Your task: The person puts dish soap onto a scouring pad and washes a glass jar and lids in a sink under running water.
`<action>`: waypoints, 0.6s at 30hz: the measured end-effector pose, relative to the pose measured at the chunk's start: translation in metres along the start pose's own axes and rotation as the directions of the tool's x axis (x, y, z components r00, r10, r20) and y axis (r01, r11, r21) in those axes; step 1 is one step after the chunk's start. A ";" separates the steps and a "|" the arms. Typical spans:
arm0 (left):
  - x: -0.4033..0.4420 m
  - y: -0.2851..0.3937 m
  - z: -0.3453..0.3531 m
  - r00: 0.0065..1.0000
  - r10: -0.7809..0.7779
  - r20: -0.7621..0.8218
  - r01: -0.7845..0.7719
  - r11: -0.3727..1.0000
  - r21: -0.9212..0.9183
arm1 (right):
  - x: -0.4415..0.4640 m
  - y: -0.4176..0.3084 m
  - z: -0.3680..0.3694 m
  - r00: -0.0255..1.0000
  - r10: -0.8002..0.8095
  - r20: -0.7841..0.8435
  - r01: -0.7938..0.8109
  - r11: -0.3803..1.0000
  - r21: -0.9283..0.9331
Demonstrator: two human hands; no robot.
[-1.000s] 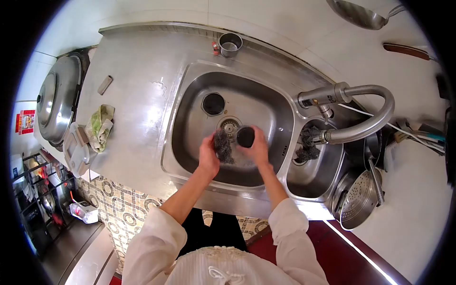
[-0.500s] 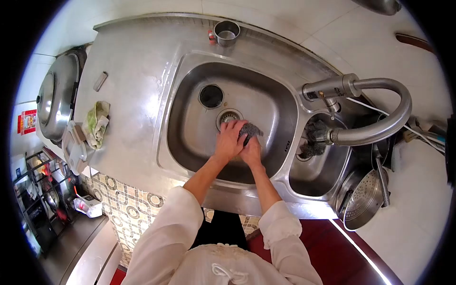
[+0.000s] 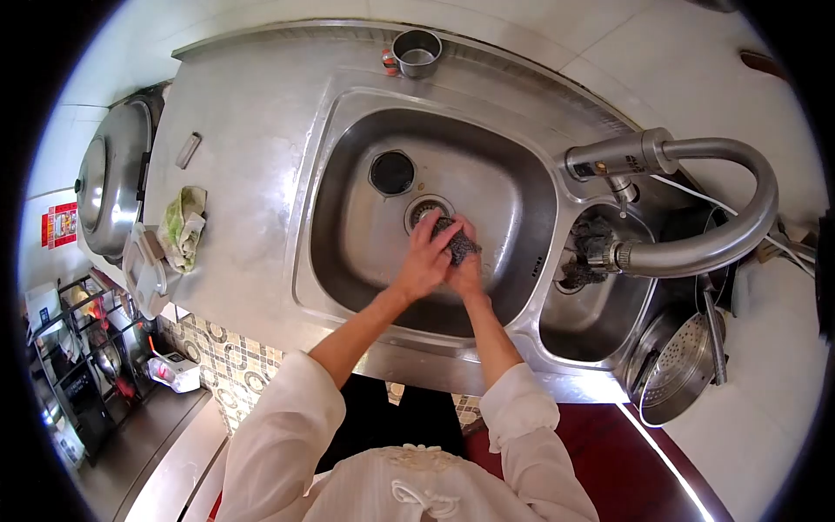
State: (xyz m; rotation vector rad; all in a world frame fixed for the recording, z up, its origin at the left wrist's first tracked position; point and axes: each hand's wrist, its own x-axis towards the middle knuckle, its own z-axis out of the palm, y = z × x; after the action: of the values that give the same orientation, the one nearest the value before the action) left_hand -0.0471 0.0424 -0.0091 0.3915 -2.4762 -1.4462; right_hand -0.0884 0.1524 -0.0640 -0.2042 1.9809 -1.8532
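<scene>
Over the large steel sink basin [image 3: 357, 252], my left hand [image 3: 424, 261] is closed on a dark grey mesh scrubber [image 3: 463, 247]. My right hand [image 3: 466, 271] is closed beneath and beside the scrubber, touching my left hand. The small dark round piece it held earlier is hidden between the hands and the scrubber. A dark round object [image 3: 392, 173] lies on the basin floor at the upper left, near the drain [image 3: 424, 210].
A faucet [image 3: 622, 155] with a thick hose bends over the small right basin [image 3: 581, 326], where dark mesh lies. Small steel cup [image 3: 417, 57] at the back; green-white cloth [image 3: 182, 229], lidded pot [image 3: 116, 178] and plastic container [image 3: 143, 271] left; strainer [image 3: 683, 370] right.
My hands have come together, and the scrubber now covers the dark round piece seen in my right hand. The view has shifted slightly, moving the faucet rightward in it.
</scene>
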 end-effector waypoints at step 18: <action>0.022 0.012 0.014 0.984 -0.139 0.114 0.101 0.953 0.286 | -0.010 -0.006 0.002 0.863 0.475 0.169 -0.357 0.339 0.870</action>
State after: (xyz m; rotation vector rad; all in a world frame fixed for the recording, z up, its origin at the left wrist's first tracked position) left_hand -0.0733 0.0516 -0.0035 0.5236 -2.8208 -1.1992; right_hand -0.0796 0.1541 -0.0563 0.6969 0.6998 -2.2451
